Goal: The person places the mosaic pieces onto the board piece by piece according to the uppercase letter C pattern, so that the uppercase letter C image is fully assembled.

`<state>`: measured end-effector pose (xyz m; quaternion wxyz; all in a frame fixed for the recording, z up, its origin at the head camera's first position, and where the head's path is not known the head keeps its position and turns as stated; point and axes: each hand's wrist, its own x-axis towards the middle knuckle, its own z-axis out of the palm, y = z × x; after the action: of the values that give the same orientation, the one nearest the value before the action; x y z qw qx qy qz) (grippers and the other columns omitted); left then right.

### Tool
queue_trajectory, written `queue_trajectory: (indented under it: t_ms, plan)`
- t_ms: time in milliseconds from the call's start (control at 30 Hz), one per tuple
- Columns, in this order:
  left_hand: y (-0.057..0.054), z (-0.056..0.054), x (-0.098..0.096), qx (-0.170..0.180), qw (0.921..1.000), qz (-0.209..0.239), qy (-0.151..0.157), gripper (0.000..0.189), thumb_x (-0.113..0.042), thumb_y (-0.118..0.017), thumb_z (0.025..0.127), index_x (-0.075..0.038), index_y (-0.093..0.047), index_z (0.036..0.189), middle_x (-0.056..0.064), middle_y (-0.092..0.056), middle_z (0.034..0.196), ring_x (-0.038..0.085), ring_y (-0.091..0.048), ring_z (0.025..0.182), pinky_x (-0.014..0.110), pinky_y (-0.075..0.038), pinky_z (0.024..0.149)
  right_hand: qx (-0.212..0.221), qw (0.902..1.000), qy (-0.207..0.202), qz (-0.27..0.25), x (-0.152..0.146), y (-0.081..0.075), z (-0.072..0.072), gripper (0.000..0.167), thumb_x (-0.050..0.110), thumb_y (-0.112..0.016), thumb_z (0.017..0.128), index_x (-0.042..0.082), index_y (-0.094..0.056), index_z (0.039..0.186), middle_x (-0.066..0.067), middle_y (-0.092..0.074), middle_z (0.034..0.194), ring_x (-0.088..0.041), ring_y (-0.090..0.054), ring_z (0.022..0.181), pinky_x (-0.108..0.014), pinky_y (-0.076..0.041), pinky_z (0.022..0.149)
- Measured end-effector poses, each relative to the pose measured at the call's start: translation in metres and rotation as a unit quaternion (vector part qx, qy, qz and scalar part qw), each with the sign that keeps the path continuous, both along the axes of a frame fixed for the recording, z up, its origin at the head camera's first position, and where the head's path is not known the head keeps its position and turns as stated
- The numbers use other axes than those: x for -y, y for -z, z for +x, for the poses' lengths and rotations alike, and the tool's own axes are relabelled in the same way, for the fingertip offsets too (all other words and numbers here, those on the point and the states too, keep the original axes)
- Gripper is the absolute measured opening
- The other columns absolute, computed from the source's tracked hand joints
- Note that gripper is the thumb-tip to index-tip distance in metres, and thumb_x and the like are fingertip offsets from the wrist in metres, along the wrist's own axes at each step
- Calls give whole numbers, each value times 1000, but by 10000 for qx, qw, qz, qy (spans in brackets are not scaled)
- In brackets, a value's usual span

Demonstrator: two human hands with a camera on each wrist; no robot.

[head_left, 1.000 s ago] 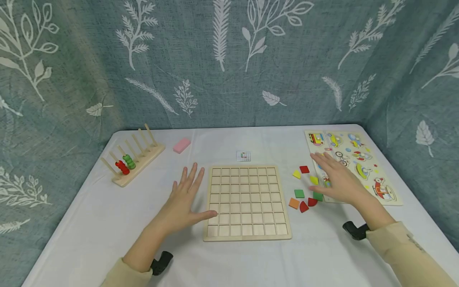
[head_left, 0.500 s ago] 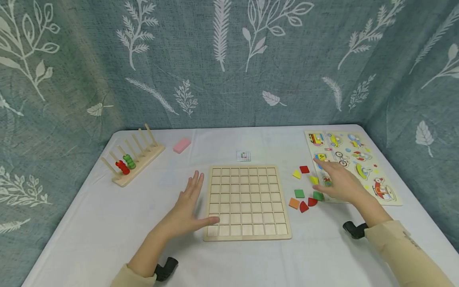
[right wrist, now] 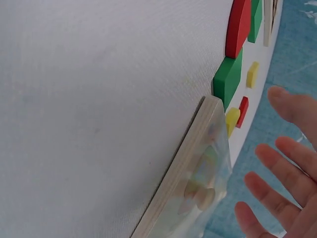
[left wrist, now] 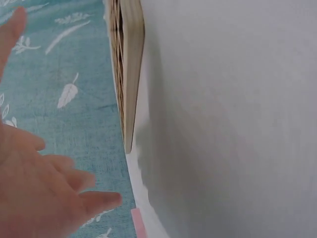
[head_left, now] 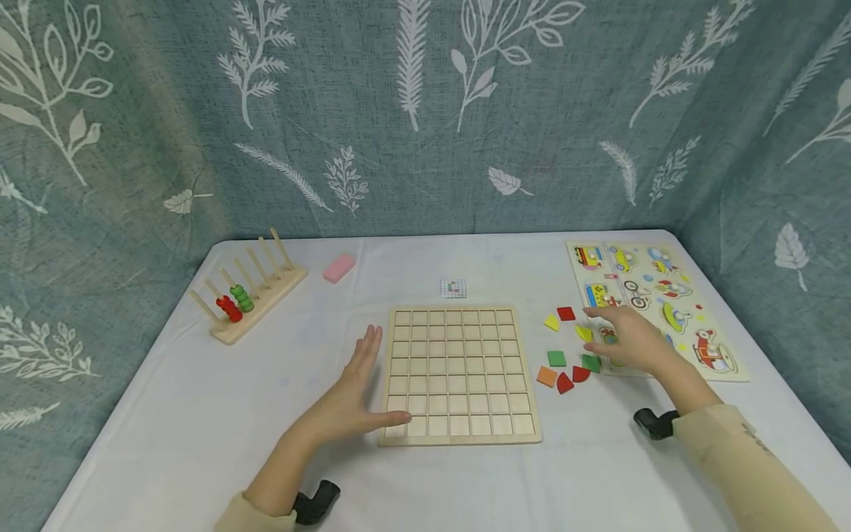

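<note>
A wooden grid board [head_left: 459,377] of square cells lies mid-table in the head view. My left hand [head_left: 349,403] is at its left edge, fingers straight and thumb spread over the lower left cells, holding nothing. To the board's right lie small coloured pieces: a red square [head_left: 566,313], a yellow piece [head_left: 552,322], another yellow piece [head_left: 583,333], a green square [head_left: 556,358], an orange square [head_left: 547,376] and two red rounded ones. My right hand [head_left: 631,340] hovers by the second yellow piece and a green piece [right wrist: 228,79], fingers apart, with nothing between them.
A picture puzzle board [head_left: 714,351] with knobs lies at the right, partly under my right hand. A peg stand [head_left: 259,307] with red and green beads stands back left. Near it is a pink block [head_left: 339,268]. A small patterned card [head_left: 453,288] lies behind the grid board.
My left hand has shifted right and toward me, its fingers drawing closer together. My right hand has come slightly lower, its thumb and fingers nearing the yellow piece. The pieces stay put.
</note>
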<state>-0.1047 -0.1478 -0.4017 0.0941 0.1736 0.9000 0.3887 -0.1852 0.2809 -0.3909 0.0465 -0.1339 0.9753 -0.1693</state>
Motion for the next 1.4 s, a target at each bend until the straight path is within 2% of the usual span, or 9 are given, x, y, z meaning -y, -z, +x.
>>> queue_trajectory:
  t_ms: [267,467,667,867,1033,1233,1400]
  plan:
    - [5,-1,-3,248,9996,87,122,124,-43,-79,66,-22,12,146,12,12,152,34,8,137,57,-9,105,160,9998,-47,-71,2,3,-4,54,20,-73,77,1,-55,124,-22,-54,121,-38,-49,106,-54,-42,88]
    - [9,-3,-5,382,9991,139,118,127,-40,-82,62,-15,9,147,14,11,152,35,8,137,56,-9,106,394,9992,-21,-85,2,4,-7,48,18,-72,77,-1,-58,119,-22,-56,114,-34,-50,99,-51,-44,85]
    - [8,-4,-7,442,9988,134,162,129,-38,-84,59,-11,7,147,13,9,152,32,6,138,51,-9,108,413,9991,5,-10,2,6,-9,47,17,-74,76,-1,-59,118,-21,-57,113,-33,-50,96,-51,-43,85]
    - [11,-4,-8,569,9978,160,301,131,-33,-86,57,-9,5,147,16,10,151,34,4,137,53,-9,107,498,9986,143,56,5,7,-12,45,15,-74,75,0,-62,115,-21,-58,111,-32,-49,95,-50,-43,84]
    - [14,-4,-9,621,9973,-23,384,133,-33,-88,54,-7,5,147,17,10,151,34,3,137,56,-4,106,648,9976,247,9,6,8,-14,41,14,-74,75,1,-64,113,-19,-59,110,-31,-48,93,-48,-44,82]
    - [16,-3,-11,651,9971,-74,380,134,-32,-88,52,-5,3,146,19,10,150,35,2,137,59,-1,105,790,9965,265,-10,6,8,-17,40,15,-73,76,2,-64,113,-16,-60,105,-27,-49,88,-43,-45,77]
    - [16,-2,-12,683,9971,-154,286,132,-30,-89,52,-3,0,146,20,8,150,35,1,137,56,-2,106,844,9961,252,-43,6,9,-19,39,14,-73,77,2,-64,112,-13,-61,102,-26,-49,86,-40,-45,75]
